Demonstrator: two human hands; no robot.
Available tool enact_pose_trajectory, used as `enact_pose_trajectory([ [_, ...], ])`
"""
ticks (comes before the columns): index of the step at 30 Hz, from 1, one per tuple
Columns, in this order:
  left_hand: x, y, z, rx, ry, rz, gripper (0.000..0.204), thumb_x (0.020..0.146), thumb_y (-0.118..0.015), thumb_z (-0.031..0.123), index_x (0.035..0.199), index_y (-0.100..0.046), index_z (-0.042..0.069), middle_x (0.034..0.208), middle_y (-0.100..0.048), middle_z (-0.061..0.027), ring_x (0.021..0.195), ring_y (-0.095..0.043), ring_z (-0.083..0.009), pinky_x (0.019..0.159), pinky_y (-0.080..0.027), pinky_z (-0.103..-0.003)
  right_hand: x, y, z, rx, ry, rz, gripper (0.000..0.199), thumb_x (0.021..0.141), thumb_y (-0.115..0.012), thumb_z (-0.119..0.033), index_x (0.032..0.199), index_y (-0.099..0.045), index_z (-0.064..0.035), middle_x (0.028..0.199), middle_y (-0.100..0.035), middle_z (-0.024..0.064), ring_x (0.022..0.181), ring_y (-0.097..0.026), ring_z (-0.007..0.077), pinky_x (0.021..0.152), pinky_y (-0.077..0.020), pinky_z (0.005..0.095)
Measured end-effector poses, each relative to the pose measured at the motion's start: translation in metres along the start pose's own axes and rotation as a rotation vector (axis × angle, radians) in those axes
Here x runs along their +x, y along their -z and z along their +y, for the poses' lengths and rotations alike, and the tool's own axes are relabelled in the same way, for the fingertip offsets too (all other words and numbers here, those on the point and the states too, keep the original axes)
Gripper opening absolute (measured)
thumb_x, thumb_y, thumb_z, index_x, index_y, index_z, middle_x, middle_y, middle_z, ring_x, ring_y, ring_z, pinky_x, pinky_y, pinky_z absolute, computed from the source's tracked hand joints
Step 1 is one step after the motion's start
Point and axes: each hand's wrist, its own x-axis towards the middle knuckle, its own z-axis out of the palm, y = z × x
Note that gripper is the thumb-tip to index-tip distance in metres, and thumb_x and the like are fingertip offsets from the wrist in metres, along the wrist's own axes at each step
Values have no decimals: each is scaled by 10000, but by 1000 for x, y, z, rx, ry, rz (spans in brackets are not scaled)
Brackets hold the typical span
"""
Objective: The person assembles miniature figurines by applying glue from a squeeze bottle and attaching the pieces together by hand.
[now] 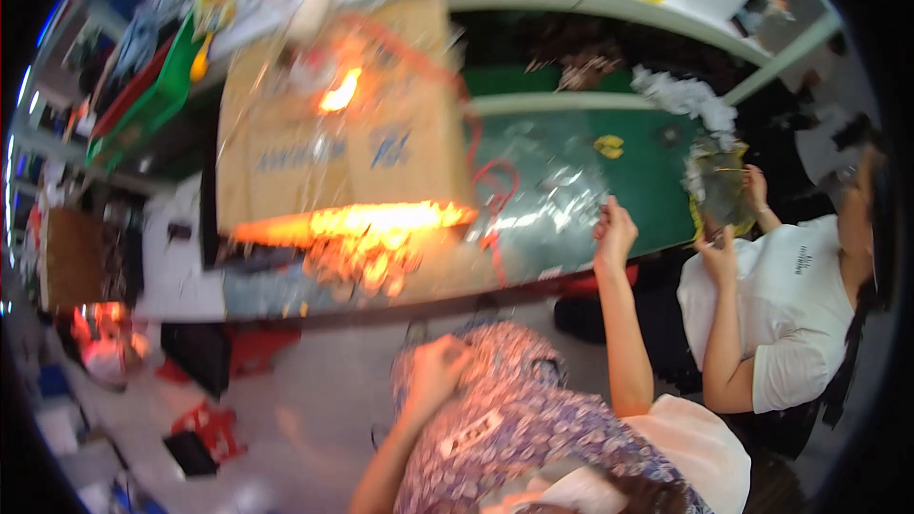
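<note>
My left hand (443,366) rests low over the patterned apron (505,400) on my lap, its fingers curled inward. What it holds, if anything, cannot be made out. Raised at the near edge of the green-topped table (571,200), my right hand (617,228) has its fingers pinched together; anything between them is too small to see. A large cardboard box (333,157) stands to the left on the table. Bright orange light (371,224) shines from under its near edge onto a heap of small pieces (376,271), and a red cord (495,181) trails along its right side.
At the right, a co-worker in a white shirt (790,295) holds a dark, clear-looking bag (724,190). A small yellow item (607,146) and white crumpled plastic (690,100) lie farther back. A red stool (209,433) stands on the floor at left.
</note>
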Motion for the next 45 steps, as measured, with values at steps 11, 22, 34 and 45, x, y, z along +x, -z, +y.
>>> enact_pose_trajectory([
  [11,93,133,-92,234,-182,251,163,809,-605,132,894,-614,-7,779,-628,-148,672,-622,-216,614,-489,-322,-286,-37,93,-518,-126,-649,304,861,-621,-180,617,-505,-39,536,-468,-41,506,-382,39,458,-281,226],
  [22,125,39,-83,903,-439,-301,506,785,-582,374,1145,-492,31,1145,-507,-193,1097,-458,-374,910,-375,-482,-335,20,151,-597,-100,-315,287,770,-704,-274,713,-637,-1,548,-605,38,479,-542,88,455,-415,263],
  [34,49,57,-73,775,-381,-1299,504,846,-483,525,949,-636,56,849,-647,-199,821,-626,-365,730,-492,-450,-329,37,60,-488,134,314,434,814,-613,-212,487,-408,-13,429,-356,12,453,-332,69,419,-227,314],
  [45,15,18,-33,1140,-1158,-1557,291,841,-499,298,958,-618,60,797,-651,-192,765,-639,-378,679,-513,-478,-354,146,-183,-667,992,1200,426,872,-589,-118,1260,-438,-28,574,-346,-29,555,-321,53,541,-324,212],
])
